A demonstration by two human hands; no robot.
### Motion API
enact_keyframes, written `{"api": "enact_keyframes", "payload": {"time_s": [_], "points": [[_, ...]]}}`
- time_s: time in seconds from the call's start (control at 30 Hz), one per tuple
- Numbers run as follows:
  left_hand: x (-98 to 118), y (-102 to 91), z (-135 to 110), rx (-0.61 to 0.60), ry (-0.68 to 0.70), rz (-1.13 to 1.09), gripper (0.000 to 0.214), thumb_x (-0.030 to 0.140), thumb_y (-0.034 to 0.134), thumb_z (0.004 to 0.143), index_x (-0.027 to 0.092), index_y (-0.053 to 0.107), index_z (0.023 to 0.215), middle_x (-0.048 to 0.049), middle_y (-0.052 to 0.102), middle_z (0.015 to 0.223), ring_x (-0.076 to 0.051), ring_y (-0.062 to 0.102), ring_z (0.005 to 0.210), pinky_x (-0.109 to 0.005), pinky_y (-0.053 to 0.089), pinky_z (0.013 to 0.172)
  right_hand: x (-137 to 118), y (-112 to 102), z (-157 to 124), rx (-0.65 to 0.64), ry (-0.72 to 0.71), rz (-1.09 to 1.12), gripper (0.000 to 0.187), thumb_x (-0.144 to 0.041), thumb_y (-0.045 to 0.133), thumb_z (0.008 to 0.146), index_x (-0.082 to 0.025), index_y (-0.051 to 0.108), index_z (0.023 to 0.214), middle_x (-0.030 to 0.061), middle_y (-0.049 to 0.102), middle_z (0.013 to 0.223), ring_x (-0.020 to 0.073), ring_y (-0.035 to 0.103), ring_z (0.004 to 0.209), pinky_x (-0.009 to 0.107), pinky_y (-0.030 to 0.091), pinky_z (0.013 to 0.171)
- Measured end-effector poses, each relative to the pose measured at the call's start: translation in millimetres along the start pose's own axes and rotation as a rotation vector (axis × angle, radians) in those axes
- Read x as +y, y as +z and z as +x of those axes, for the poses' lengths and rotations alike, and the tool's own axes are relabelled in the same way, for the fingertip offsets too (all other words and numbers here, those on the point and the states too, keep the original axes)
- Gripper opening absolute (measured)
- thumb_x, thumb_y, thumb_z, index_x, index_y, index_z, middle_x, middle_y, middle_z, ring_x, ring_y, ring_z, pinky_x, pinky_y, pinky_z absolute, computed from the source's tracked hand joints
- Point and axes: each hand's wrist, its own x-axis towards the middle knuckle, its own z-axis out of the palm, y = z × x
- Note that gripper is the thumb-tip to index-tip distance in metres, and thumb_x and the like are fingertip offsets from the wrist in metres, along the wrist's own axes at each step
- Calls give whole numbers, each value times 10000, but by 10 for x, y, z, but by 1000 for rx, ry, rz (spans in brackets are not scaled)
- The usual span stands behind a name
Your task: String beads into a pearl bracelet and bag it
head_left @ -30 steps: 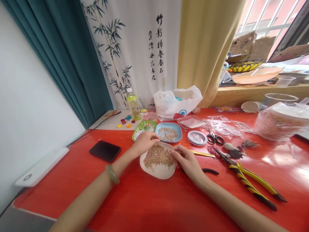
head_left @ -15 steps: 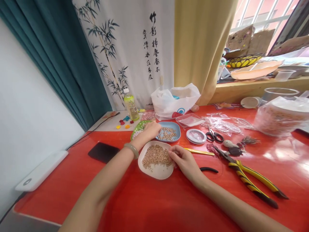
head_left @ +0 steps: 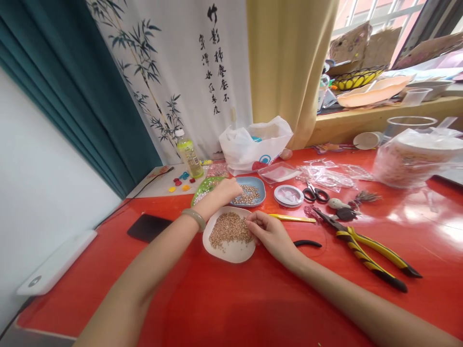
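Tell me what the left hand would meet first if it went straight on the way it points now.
Most likely the gold beads in the blue tray. The left hand already overlaps the tray's left side in this view, though its height above the beads is unclear.

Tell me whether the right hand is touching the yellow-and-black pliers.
Apart. The head view shows the right hand well to the left of the yellow-and-black pliers, with red tabletop plainly visible between them.
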Motion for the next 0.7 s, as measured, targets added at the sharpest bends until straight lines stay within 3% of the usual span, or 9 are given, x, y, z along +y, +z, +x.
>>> {"api": "enact_keyframes", "payload": {"time_s": [0.13,0.27,0.4,0.53,0.57,0.63,0.7], "points": [[15,13,13,-17,48,-41,249,-46,512,614,130,553,443,-100,537,512,-218,521,743,-294,372,629,3,5,4,-1,-12,3,123,-271,484,774,-183,462,691,-62,462,514,75,417,424,211,329,436],[-52,-15,-12,49,4,-124,195,-30,534,583,119,554,458,-100,560,558,-223,533,752,-298,383,626,12,4,6,-7,-12,12,123,-269,481,777,-184,461,691,-58,469,522,75,421,426,213,330,438],[-132,-40,-137,174,-89,-286,77,96,549,630,127,619,620,-78,609,688,-185,555,709,-296,410,643,15,-1,13,-9,2,20,127,-280,480,777,-187,459,693,-55,484,536,74,426,423,216,338,442],[-74,31,-440,263,-162,-516,192,205,442,764,117,602,821,-71,638,761,-132,578,677,-243,443,596,-14,-3,18,2,38,53,141,-298,493,767,-188,456,687,-55,483,528,75,427,424,217,343,442],[-36,53,-539,285,-185,-609,198,220,434,775,118,592,839,-63,636,758,-118,579,661,-228,445,578,-27,-4,15,3,43,63,147,-302,497,763,-188,454,680,-56,480,525,74,426,423,217,343,441],[49,78,-733,321,-308,-1182,129,220,550,709,123,591,785,-35,623,708,-94,563,607,-202,436,546,-56,-4,5,-2,47,82,163,-314,507,755,-188,451,667,-55,483,523,75,430,422,219,348,442],[128,74,-890,251,-371,-1529,114,193,633,648,125,598,733,-8,609,679,-60,539,576,-166,421,534,-87,2,-5,-23,52,96,177,-326,515,749,-187,453,660,-53,490,520,74,435,418,221,354,442]]}}
